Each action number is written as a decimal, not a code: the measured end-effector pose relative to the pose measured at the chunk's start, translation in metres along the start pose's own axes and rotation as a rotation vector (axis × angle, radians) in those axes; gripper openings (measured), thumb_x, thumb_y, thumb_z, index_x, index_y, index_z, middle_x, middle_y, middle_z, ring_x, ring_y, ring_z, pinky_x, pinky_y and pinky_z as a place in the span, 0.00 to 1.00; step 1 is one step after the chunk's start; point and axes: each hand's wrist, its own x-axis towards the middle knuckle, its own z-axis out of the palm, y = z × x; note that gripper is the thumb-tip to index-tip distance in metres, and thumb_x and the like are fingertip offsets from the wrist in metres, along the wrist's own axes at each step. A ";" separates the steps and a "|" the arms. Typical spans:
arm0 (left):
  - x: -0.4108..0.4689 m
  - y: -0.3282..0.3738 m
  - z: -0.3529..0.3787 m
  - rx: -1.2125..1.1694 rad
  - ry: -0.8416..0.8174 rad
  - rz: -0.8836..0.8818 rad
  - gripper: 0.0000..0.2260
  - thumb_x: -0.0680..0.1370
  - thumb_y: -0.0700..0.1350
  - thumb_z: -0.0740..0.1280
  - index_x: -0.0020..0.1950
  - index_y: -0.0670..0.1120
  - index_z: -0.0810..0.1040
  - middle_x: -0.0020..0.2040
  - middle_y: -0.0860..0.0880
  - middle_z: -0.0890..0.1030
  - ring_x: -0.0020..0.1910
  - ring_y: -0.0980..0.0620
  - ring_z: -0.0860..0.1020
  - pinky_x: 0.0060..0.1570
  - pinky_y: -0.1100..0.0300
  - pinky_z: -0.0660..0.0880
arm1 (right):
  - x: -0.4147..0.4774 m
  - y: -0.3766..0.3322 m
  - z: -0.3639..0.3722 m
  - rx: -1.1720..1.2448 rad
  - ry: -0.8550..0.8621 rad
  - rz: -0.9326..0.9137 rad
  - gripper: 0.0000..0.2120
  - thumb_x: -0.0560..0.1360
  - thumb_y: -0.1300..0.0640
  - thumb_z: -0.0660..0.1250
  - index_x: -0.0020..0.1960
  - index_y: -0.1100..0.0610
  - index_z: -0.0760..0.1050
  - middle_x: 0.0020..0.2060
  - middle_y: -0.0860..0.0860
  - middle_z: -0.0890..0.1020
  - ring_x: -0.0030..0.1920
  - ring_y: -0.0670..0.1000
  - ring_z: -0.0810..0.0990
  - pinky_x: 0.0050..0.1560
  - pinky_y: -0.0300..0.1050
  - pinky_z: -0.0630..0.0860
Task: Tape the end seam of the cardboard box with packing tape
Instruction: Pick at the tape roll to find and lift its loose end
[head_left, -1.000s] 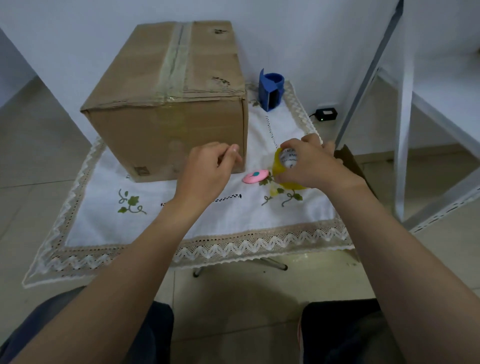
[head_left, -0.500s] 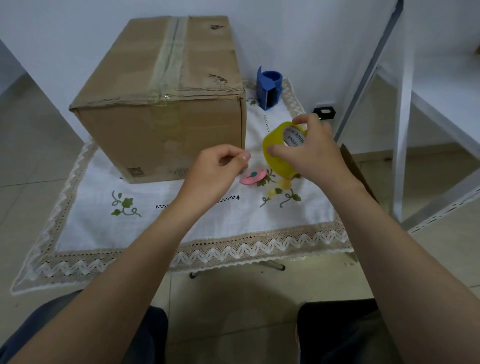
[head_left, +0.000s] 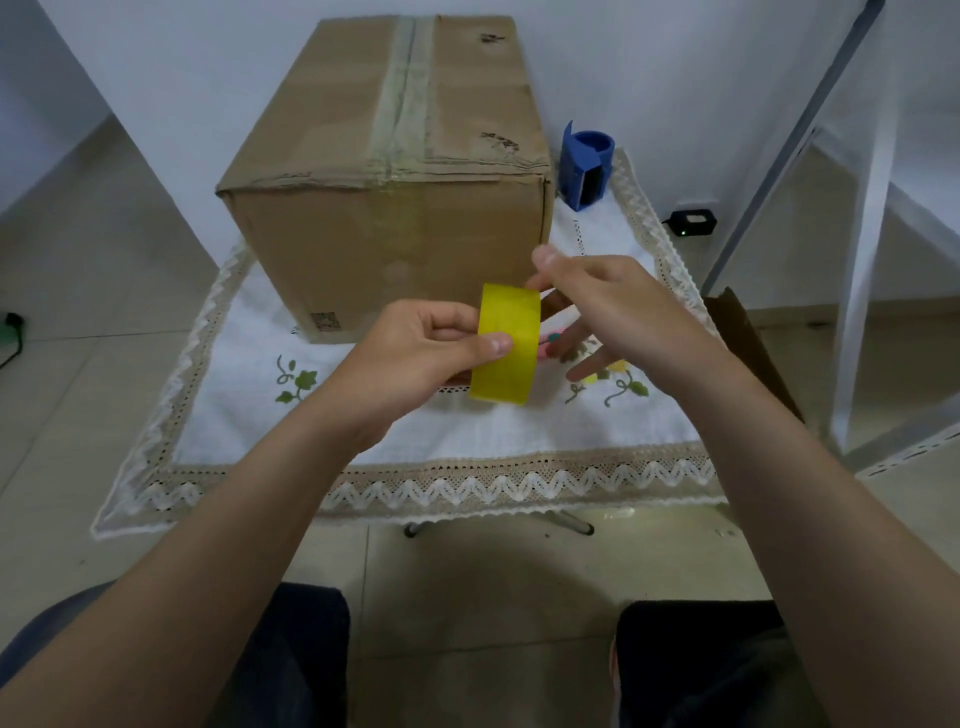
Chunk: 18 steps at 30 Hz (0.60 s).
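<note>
Tape roll (head_left: 505, 345) at frame centre, pinched in left grip (head_left: 415, 353); right grip (head_left: 608, 306) loose, perhaps touching; box (head_left: 389, 208) directly above.

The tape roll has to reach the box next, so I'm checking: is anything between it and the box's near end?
Nothing visible. The left hand holds the tape roll up just before the box; only the right hand is beside it.

A small table under a white lace-edged cloth (head_left: 467, 431) carries the cardboard box (head_left: 384, 223), a blue holder (head_left: 586, 171) beside it, and what may be a pink object (head_left: 548, 340), mostly hidden.
</note>
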 end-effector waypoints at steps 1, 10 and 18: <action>-0.002 -0.001 -0.004 0.008 -0.008 -0.008 0.05 0.78 0.38 0.73 0.53 0.41 0.85 0.46 0.45 0.90 0.45 0.51 0.88 0.50 0.59 0.85 | 0.000 0.001 0.003 -0.013 -0.022 -0.044 0.18 0.80 0.38 0.65 0.58 0.49 0.82 0.52 0.49 0.86 0.42 0.53 0.88 0.39 0.54 0.87; -0.013 -0.020 -0.009 0.039 0.016 -0.046 0.07 0.80 0.35 0.71 0.55 0.45 0.81 0.45 0.50 0.90 0.45 0.55 0.87 0.50 0.60 0.84 | -0.010 0.027 0.025 0.044 -0.025 -0.191 0.13 0.75 0.54 0.77 0.58 0.46 0.84 0.48 0.51 0.87 0.43 0.57 0.87 0.39 0.54 0.85; -0.011 -0.023 -0.002 0.118 0.127 -0.068 0.05 0.80 0.37 0.71 0.54 0.42 0.79 0.45 0.44 0.90 0.48 0.46 0.88 0.56 0.50 0.81 | -0.002 0.032 0.035 0.050 0.012 -0.177 0.15 0.77 0.52 0.75 0.63 0.50 0.81 0.43 0.46 0.87 0.39 0.54 0.87 0.39 0.57 0.85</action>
